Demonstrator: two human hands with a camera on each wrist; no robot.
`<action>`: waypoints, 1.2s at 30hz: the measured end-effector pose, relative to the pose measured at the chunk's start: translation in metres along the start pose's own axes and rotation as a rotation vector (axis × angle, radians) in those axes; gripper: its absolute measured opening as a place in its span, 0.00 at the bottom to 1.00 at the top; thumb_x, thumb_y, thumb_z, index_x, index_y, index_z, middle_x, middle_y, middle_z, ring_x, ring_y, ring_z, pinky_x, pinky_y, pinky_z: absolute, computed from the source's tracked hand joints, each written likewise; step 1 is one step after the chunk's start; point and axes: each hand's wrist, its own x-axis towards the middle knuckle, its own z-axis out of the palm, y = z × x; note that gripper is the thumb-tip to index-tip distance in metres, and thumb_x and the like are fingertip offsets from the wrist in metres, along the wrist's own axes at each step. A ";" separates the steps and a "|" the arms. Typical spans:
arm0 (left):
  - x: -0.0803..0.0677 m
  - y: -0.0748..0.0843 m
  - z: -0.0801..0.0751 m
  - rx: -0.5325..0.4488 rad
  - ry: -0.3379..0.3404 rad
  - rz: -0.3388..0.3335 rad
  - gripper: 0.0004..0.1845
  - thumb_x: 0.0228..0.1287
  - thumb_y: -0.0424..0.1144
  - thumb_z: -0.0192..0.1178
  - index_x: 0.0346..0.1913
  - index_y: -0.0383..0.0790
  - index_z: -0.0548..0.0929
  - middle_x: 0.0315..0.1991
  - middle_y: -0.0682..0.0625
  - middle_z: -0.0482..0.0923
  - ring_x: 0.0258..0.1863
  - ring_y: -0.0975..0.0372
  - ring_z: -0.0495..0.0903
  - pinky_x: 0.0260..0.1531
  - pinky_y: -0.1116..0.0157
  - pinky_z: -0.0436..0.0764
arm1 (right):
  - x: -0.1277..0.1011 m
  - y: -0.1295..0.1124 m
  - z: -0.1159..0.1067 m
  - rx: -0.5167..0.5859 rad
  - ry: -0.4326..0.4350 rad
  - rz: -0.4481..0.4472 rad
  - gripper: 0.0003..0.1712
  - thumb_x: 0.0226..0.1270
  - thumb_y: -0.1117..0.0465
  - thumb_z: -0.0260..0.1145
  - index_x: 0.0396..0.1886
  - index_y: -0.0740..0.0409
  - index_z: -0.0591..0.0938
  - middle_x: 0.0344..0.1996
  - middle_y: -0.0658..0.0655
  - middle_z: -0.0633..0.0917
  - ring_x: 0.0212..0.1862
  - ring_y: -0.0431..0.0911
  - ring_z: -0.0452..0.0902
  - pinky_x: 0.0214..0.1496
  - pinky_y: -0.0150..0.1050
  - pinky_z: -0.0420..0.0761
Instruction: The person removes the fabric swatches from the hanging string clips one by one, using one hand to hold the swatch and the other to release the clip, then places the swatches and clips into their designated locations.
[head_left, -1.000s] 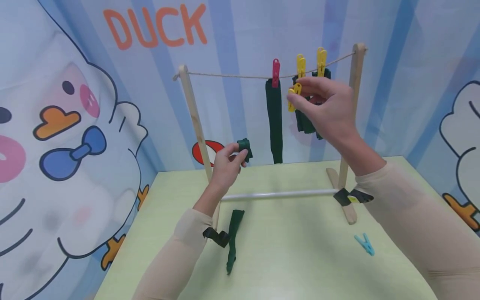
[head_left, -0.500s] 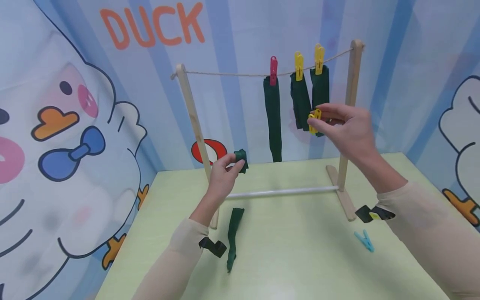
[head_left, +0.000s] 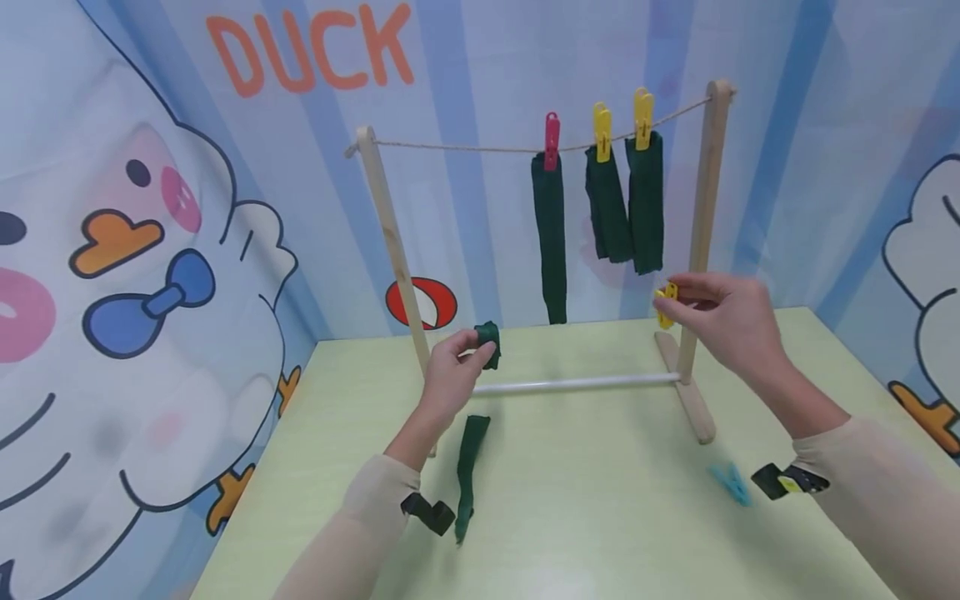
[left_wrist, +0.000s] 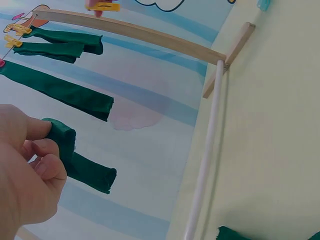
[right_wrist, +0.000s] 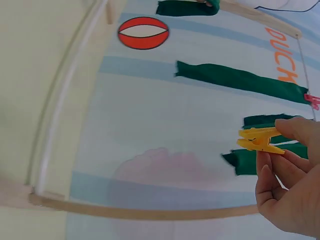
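Note:
My left hand (head_left: pixel 452 375) pinches a dark green cloth strip (left_wrist: pixel 92 172) between thumb and fingers; it folds over the fingertip and dangles, below and left of the clothesline. In my right hand (head_left: pixel 738 321) a yellow clothespin (right_wrist: pixel 259 139) is pinched by thumb and fingers, beside the right post and under the line. Three green cloth pieces hang from the line: a long one (head_left: pixel 551 242) under a red clothespin (head_left: pixel 552 142), and two folded ones, a nearer-middle piece (head_left: pixel 607 208) and a right piece (head_left: pixel 647 204), each under a yellow clothespin.
The wooden rack has a left post (head_left: pixel 390 225), a right post (head_left: pixel 705 225) and a white bottom bar (head_left: pixel 570 384). On the table (head_left: pixel 585 500) lie another green cloth strip (head_left: pixel 468 467) at left and a blue clothespin (head_left: pixel 731 483) at right. A duck-print curtain stands behind.
My right hand has moved down and right, away from the hanging cloths, with the yellow clothespin still in its fingers. My left hand has lowered a little with the green cloth strip.

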 end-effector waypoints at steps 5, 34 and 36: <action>-0.010 -0.012 0.004 0.017 0.009 -0.018 0.09 0.70 0.33 0.62 0.47 0.31 0.85 0.48 0.40 0.78 0.43 0.55 0.87 0.49 0.59 0.81 | -0.019 0.028 -0.002 -0.080 -0.067 0.036 0.25 0.68 0.51 0.69 0.55 0.66 0.84 0.45 0.67 0.87 0.42 0.53 0.84 0.31 0.28 0.79; -0.050 -0.071 0.014 0.132 -0.092 -0.209 0.08 0.70 0.37 0.63 0.42 0.34 0.83 0.28 0.53 0.79 0.25 0.63 0.70 0.26 0.67 0.69 | -0.095 0.140 -0.024 -0.242 -0.381 0.369 0.34 0.67 0.48 0.69 0.53 0.79 0.79 0.47 0.74 0.84 0.47 0.67 0.80 0.40 0.55 0.81; -0.053 -0.073 0.014 0.135 -0.121 -0.218 0.08 0.70 0.36 0.62 0.43 0.33 0.82 0.24 0.54 0.74 0.23 0.63 0.68 0.24 0.67 0.67 | -0.097 0.144 -0.026 -0.253 -0.383 0.374 0.34 0.66 0.49 0.69 0.52 0.79 0.80 0.48 0.74 0.83 0.47 0.68 0.80 0.41 0.55 0.81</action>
